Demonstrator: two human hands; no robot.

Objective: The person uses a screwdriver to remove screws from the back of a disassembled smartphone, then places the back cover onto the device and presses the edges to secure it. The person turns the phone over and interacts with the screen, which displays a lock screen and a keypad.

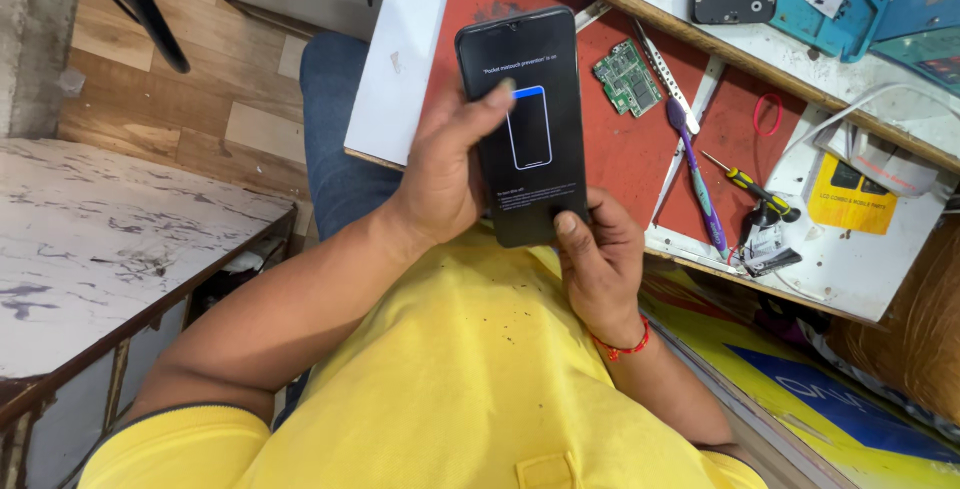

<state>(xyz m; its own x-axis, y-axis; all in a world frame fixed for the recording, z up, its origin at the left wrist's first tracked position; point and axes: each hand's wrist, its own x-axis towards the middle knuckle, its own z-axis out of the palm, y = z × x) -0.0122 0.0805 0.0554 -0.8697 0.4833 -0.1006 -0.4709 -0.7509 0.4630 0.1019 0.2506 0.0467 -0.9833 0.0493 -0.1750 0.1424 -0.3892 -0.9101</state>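
A wood-plank floor [170, 99] lies between a marbled white table [110, 239] and a wood-edged workbench [720, 44].

Phone [528, 124]: glossy black glass front, smooth. Circuit board [627, 77]: green, matt, studded. Tweezers [655, 64]: bare shiny metal. Toothbrush [697, 179]: smooth purple plastic. Screwdriver [745, 181]: yellow-black plastic handle, thin metal shaft. Surface [620, 154]: red matt mat, scuffed; white edge [400, 59] smooth laminate. Shirt [450, 369]: yellow cloth, soft. Floor [190, 99]: wood planks, worn. Side table [100, 239]: white, stained, rough.

Bright, even daylight, soft shadows, sharp focus, slight edge distortion
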